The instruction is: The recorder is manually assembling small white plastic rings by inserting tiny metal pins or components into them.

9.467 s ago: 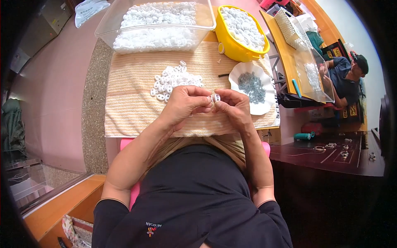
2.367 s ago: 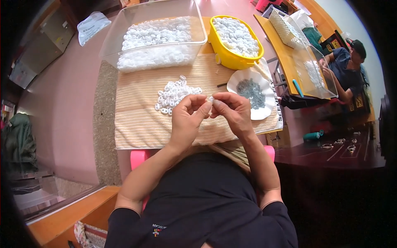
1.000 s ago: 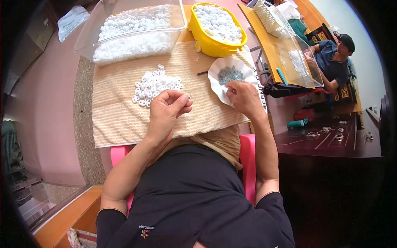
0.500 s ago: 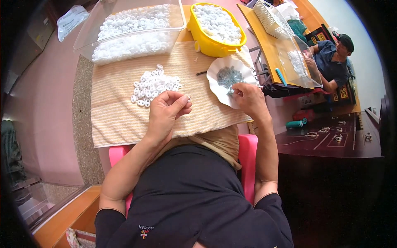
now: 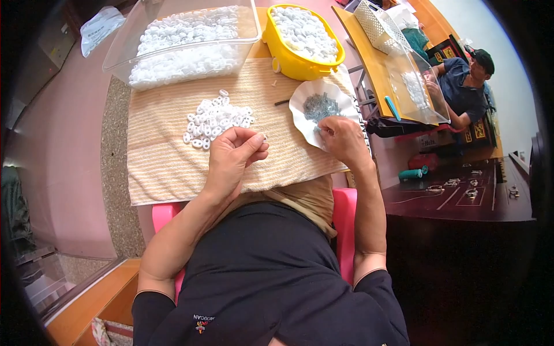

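Observation:
Over the striped towel, my left hand (image 5: pixel 234 155) is closed in a pinch, with a sliver of a small white piece (image 5: pixel 265 138) showing at its fingertips; most of it is hidden. Just beyond that hand lies a loose pile of white oval pieces with two holes (image 5: pixel 216 118). My right hand (image 5: pixel 344 138) is at the near rim of a white wavy-edged bowl (image 5: pixel 300 118), its thumb and fingers pressed together. Whatever they hold is too small to make out. Small clear grey-blue pieces (image 5: pixel 321 107) are heaped inside the bowl.
A clear plastic bin (image 5: pixel 173 55) of white pieces and a yellow tub (image 5: pixel 297 69) of similar ones stand at the back. A short dark stick (image 5: pixel 281 102) lies on the towel (image 5: pixel 167 167). Another person (image 5: pixel 466 81) works at a side table on the right.
My right hand has drawn slightly toward me and to the left, from over the heap in the bowl to its near rim. My left hand stays nearly still.

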`<move>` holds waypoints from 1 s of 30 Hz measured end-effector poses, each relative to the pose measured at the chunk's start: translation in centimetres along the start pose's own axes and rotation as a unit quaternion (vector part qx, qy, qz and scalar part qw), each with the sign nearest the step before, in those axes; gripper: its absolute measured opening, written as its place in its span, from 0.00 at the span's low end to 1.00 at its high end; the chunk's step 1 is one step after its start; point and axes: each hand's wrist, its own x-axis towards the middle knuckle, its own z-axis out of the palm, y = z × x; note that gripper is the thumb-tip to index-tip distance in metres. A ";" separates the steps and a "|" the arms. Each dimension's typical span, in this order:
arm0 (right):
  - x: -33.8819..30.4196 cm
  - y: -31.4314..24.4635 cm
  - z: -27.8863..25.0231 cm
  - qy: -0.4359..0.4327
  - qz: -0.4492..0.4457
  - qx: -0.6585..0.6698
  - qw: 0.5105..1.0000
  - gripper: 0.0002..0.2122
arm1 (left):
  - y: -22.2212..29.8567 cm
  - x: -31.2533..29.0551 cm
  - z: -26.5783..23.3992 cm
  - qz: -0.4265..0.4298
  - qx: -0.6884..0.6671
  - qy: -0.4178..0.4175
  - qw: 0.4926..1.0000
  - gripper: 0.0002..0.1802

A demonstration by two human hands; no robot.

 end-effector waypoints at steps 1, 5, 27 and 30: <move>0.0 0.1 0.1 0.000 0.000 0.000 1.000 0.05 | 0.0 0.0 0.0 0.000 0.001 0.001 1.000 0.04; -0.1 0.2 0.2 0.002 -0.010 -0.006 1.000 0.04 | -0.2 0.0 -0.1 -0.001 -0.002 -0.001 1.000 0.04; 0.1 0.1 0.1 -0.022 0.000 -0.048 0.999 0.04 | -0.2 -0.1 0.0 -0.011 0.008 -0.006 1.000 0.04; 0.4 0.1 0.1 -0.026 0.000 -0.033 0.999 0.03 | -0.4 0.0 -0.1 -0.013 0.009 -0.007 1.000 0.04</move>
